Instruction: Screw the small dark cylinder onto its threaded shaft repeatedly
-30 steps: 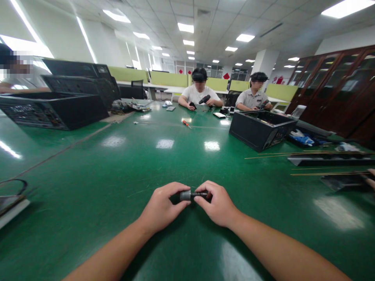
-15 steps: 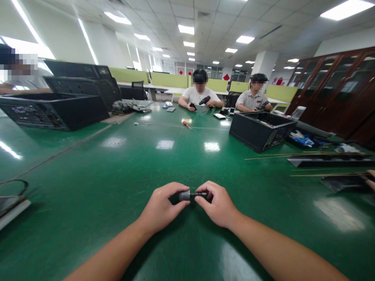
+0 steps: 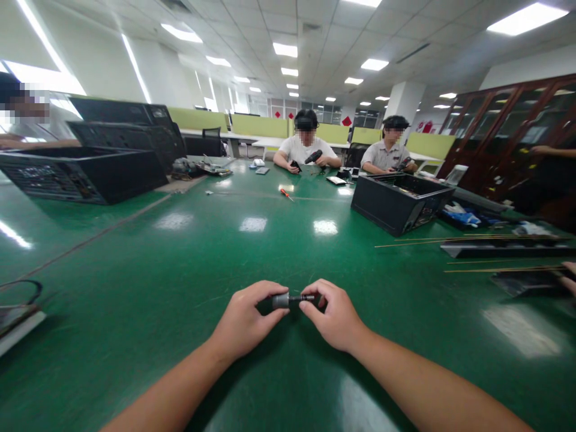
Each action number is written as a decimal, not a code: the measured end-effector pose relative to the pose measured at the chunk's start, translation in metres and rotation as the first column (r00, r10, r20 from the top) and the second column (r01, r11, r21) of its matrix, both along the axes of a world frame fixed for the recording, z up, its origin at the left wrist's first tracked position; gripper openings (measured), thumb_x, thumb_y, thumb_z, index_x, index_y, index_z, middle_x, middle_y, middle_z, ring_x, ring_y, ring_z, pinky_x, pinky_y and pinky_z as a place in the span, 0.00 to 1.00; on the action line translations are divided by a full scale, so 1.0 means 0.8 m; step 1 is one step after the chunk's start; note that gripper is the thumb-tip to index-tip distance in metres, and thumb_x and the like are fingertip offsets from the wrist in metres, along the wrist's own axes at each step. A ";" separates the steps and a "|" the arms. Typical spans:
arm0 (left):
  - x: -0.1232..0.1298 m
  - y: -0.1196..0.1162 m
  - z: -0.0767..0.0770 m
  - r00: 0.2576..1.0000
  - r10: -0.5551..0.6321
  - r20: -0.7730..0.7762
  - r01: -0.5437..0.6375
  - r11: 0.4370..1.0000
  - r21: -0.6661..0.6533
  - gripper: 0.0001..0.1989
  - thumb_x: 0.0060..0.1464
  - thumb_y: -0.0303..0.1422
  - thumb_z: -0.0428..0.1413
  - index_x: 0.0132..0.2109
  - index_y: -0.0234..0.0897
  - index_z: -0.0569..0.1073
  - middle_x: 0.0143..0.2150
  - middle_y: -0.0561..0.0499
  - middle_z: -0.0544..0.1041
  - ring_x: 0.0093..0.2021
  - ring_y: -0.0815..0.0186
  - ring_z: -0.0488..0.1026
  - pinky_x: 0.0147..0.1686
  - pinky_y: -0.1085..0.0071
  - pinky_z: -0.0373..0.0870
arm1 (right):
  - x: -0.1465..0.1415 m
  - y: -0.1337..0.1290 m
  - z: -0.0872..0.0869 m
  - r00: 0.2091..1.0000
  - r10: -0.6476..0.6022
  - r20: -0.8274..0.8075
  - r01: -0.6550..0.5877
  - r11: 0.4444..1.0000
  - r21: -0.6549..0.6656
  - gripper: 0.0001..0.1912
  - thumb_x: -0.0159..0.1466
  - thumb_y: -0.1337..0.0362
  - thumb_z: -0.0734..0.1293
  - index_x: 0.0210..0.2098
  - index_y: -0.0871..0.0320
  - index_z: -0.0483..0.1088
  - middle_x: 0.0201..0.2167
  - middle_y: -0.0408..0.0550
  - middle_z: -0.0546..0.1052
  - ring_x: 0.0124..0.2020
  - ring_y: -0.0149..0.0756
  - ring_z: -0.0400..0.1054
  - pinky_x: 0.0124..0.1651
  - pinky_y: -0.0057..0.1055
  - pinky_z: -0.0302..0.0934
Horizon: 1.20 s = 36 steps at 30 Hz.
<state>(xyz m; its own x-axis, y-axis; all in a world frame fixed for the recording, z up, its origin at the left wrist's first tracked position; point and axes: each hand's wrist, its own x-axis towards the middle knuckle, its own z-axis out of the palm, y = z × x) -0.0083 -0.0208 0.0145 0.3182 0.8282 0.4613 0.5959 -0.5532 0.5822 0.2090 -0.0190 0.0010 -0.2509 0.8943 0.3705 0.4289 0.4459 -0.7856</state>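
Note:
My left hand is closed on a short grey metallic cylinder, pinched between thumb and fingers. From the cylinder's right end runs a thin black rod with ringed markings, in line with it. My right hand pinches the rod's far end, part of which the fingers hide. Whether cylinder and rod are one piece or two, I cannot tell. Both hands are just above the green table, palms facing each other.
Black computer cases stand at right and at left. An orange screwdriver lies farther back. Thin brass-coloured rods and dark metal strips lie at right, near another person's hand. A co-worker across the table holds a power drill.
My left hand and the cylinder have shifted slightly left, and more of the black rod shows between my hands. Another person's arm has appeared by the cabinets at right.

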 end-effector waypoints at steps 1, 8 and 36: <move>0.000 0.000 0.000 1.000 0.005 0.001 -0.005 1.000 0.005 0.11 0.53 0.30 0.62 0.45 0.42 0.77 0.42 0.53 0.81 0.43 0.65 0.78 0.46 0.70 0.73 | 0.000 0.000 0.000 1.000 -0.001 0.000 0.001 1.000 -0.001 0.05 0.61 0.67 0.69 0.38 0.56 0.75 0.33 0.44 0.76 0.33 0.33 0.67 0.36 0.29 0.59; -0.001 0.000 0.004 1.000 0.020 -0.009 -0.019 0.999 0.038 0.11 0.53 0.33 0.62 0.45 0.41 0.77 0.41 0.52 0.81 0.41 0.64 0.78 0.43 0.70 0.74 | -0.001 0.000 0.002 1.000 -0.013 -0.006 0.013 1.000 -0.018 0.05 0.62 0.67 0.69 0.38 0.56 0.75 0.33 0.43 0.75 0.32 0.32 0.66 0.36 0.28 0.59; -0.011 0.001 0.007 0.998 0.048 -0.031 -0.046 0.996 0.079 0.12 0.53 0.32 0.62 0.46 0.41 0.78 0.43 0.49 0.81 0.44 0.61 0.78 0.47 0.67 0.75 | -0.001 0.003 0.000 0.998 -0.041 -0.042 0.039 0.998 -0.054 0.06 0.62 0.66 0.68 0.39 0.56 0.75 0.33 0.44 0.76 0.29 0.31 0.66 0.34 0.28 0.61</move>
<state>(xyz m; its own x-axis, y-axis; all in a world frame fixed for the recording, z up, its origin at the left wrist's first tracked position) -0.0172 -0.0199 0.0201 0.2959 0.8045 0.5150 0.6402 -0.5672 0.5181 0.2086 -0.0167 0.0010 -0.1997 0.9220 0.3317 0.4111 0.3861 -0.8258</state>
